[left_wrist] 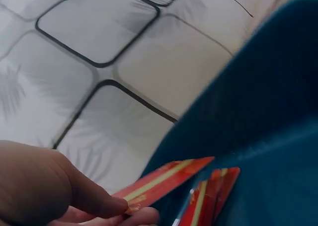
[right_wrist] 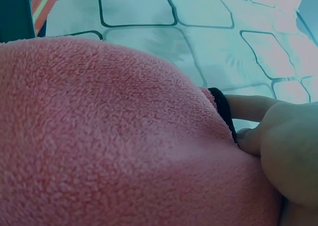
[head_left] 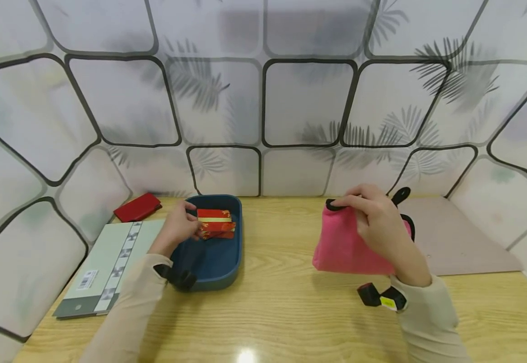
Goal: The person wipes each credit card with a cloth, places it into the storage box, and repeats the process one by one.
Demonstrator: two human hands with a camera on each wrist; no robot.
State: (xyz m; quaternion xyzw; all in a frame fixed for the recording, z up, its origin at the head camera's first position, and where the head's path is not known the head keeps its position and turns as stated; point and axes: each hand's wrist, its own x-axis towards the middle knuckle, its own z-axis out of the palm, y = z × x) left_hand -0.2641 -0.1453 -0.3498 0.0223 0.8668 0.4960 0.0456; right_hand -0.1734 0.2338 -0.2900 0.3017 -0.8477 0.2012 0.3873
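Note:
My left hand (head_left: 181, 224) reaches over the left wall of a dark blue tray (head_left: 238, 262). Between thumb and fingers it pinches a red packet with a yellow band (left_wrist: 166, 181), raised at the tray's edge. More red packets (left_wrist: 211, 198) lie in the tray just below. Off to the right, my right hand (head_left: 379, 224) grips a pink fleecy cloth (head_left: 342, 247) by its black-trimmed upper edge. The cloth hangs above the table, and whether it is a pouch or a folded towel I cannot tell. A black loop shows behind that hand.
A pale green folder (head_left: 102, 252) lies on the left of the wooden table (head_left: 268, 312), with a red wallet-like case (head_left: 137, 207) behind it. At the right lies a flat pinkish-beige board (head_left: 463, 237). A patterned curtain (head_left: 306, 106) closes off the back and sides.

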